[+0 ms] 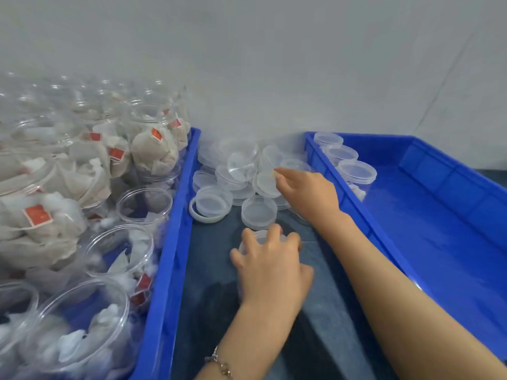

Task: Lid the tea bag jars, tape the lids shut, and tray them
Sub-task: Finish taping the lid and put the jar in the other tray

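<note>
1. Left hand (pixel 270 263) is gripping a jar (pixel 248 244) on the bench; right hand (pixel 308 192) is pinching a lid (pixel 267 182).
2. Three lidded jars (pixel 356 171) are sitting in the right tray (pixel 439 215).
3. Many open jars (pixel 120 253) are waiting in the left tray (pixel 170 242).

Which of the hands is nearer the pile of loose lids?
Right. The right hand reaches into the pile of loose lids, fingertips on one lid. The left hand sits nearer the camera, gripping a jar.
</note>
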Demonstrator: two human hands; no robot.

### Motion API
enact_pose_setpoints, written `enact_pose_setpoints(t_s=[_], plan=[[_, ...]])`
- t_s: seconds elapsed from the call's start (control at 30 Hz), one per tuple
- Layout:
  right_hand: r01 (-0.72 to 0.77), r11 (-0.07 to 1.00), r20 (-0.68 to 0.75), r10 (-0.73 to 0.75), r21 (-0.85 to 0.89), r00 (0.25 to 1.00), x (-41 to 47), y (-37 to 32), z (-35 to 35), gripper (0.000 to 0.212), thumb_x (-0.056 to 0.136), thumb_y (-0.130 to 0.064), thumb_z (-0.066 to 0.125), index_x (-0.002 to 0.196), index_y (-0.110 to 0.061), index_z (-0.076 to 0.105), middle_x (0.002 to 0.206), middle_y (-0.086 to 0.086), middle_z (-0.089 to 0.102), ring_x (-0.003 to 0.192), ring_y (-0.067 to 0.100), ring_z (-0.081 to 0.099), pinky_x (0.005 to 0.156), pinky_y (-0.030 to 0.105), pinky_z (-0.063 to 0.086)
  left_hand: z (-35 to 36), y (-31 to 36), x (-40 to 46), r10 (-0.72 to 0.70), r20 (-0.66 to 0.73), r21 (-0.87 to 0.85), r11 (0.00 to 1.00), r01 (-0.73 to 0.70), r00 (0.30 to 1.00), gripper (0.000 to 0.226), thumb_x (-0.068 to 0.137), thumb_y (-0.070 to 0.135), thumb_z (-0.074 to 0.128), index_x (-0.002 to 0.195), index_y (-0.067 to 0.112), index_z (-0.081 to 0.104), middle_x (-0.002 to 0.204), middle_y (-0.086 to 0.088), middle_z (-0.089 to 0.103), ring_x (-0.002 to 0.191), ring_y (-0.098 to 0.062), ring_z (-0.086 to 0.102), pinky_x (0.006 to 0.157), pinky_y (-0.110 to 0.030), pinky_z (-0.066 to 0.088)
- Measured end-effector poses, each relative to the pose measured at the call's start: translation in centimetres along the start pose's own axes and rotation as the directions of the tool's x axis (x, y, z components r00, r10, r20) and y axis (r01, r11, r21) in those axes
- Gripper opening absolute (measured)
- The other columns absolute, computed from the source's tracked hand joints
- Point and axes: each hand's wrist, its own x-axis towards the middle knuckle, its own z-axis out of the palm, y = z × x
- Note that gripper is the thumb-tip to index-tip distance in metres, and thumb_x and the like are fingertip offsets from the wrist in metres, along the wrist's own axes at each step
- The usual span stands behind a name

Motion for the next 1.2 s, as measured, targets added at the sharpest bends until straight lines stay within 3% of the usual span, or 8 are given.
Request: enact_pose_setpoints(t_s=[0.1, 0.27, 0.37, 0.47, 0.57, 0.77, 0.97, 1.2], plan=[[0.016, 0.998, 0.019, -0.015, -0.067, 1.0, -1.7, -0.5, 0.5, 0.044, 0.09, -0.043, 0.044, 0.133, -0.033, 0.046, 0.091, 0.01, 0.07, 0.088, 0.032, 0.061, 0.067, 0.034, 0.042, 0.0, 0.1, 1.1, -0.077, 0.057, 0.049, 0.996, 0.074, 0.995, 0.026, 0.079, 0.039, 0.055, 0.103, 0.03, 0.053, 0.115, 0.005, 0.041, 0.102, -0.029, 0.037, 0.076, -0.041, 0.032], [0.022, 0.979, 0.162, 0.011, -0.204, 0.987, -5.6, 2.3, 1.9, 0.028, 0.09, -0.044, 0.041, 0.093, -0.025, 0.062, 0.088, 0.002, 0.068, 0.085, 0.027, 0.064, 0.06, 0.029, 0.036, 0.6, 0.6, 1.1, -0.088, -0.008, 0.092, 0.992, 0.088, 0.996, 0.036, 0.084, 0.037, 0.046, 0.118, 0.026, 0.051, 0.115, 0.006, 0.046, 0.099, -0.028, 0.039, 0.077, -0.04, 0.032], [0.092, 0.938, 0.235, -0.012, -0.334, 0.972, -7.7, 3.8, 3.1, 0.026, 0.092, -0.039, 0.037, 0.104, -0.027, 0.056, 0.095, -0.002, 0.068, 0.088, 0.022, 0.065, 0.06, 0.028, 0.035, 0.6, 0.5, 1.3, -0.104, -0.051, 0.048, 0.993, 0.107, 0.993, 0.034, 0.091, 0.047, 0.038, 0.108, 0.026, 0.058, 0.112, 0.007, 0.052, 0.101, -0.027, 0.043, 0.084, -0.042, 0.033], [0.108, 0.954, 0.29, -0.023, -0.28, 0.957, -9.4, 4.4, 4.4, 0.034, 0.093, -0.042, 0.032, 0.113, -0.023, 0.051, 0.104, -0.001, 0.066, 0.094, 0.022, 0.062, 0.065, 0.031, 0.038, 0.1, -0.2, 1.1, -0.138, -0.154, -0.318, 0.945, 0.083, 0.978, 0.034, 0.091, 0.048, 0.046, 0.106, 0.022, 0.063, 0.111, 0.006, 0.061, 0.109, -0.02, 0.046, 0.102, -0.039, 0.032], [0.084, 0.986, 0.375, -0.025, -0.144, 0.927, -10.7, 4.6, 5.2, 0.039, 0.094, -0.041, 0.037, 0.126, -0.019, 0.043, 0.116, 0.003, 0.059, 0.106, 0.026, 0.05, 0.087, 0.036, 0.038, -0.3, -1.7, -0.2, -0.306, -0.376, -0.61, 0.793, 0.015, 0.875, 0.028, 0.089, 0.036, 0.05, 0.108, 0.02, 0.062, 0.107, 0.011, 0.06, 0.106, -0.009, 0.048, 0.093, -0.029, 0.038], [0.059, 0.979, 0.276, -0.003, -0.195, 0.961, -12.7, 4.2, 4.0, 0.048, 0.094, -0.035, 0.042, 0.141, -0.026, 0.033, 0.138, -0.005, 0.035, 0.126, 0.019, 0.027, 0.105, 0.031, 0.022, 1.5, -3.8, -3.2, -0.463, 0.056, -0.793, 0.517, 0.321, 0.884, 0.049, 0.09, 0.039, 0.047, 0.137, 0.027, 0.042, 0.137, 0.009, 0.049, 0.125, -0.01, 0.044, 0.106, -0.036, 0.035], [-0.228, 0.791, 0.132, 0.186, 0.568, 0.974, -16.3, -0.8, 0.4, 0.048, 0.074, -0.004, 0.06, 0.104, -0.042, 0.059, 0.104, -0.019, 0.064, 0.093, -0.005, 0.059, 0.074, 0.011, 0.047, 1.2, -1.7, -3.9, -0.429, -0.001, -0.712, 0.635, 0.3, 0.903, 0.054, 0.087, 0.044, 0.035, 0.137, 0.027, 0.046, 0.132, 0.004, 0.056, 0.12, -0.018, 0.05, 0.099, -0.035, 0.04], [0.122, 0.679, -0.21, 0.048, 0.724, 0.977, -11.4, -2.4, -11.3, 0.041, 0.064, -0.008, 0.076, 0.099, -0.027, 0.064, 0.09, -0.008, 0.07, 0.086, 0.007, 0.067, 0.067, 0.023, 0.053, -5.0, 5.9, 1.7, -0.16, -0.188, -0.892, 0.44, -0.101, 0.969, 0.056, 0.087, 0.051, 0.031, 0.137, 0.029, 0.044, 0.134, 0.011, 0.05, 0.123, 0.003, 0.043, 0.105, -0.026, 0.037]])
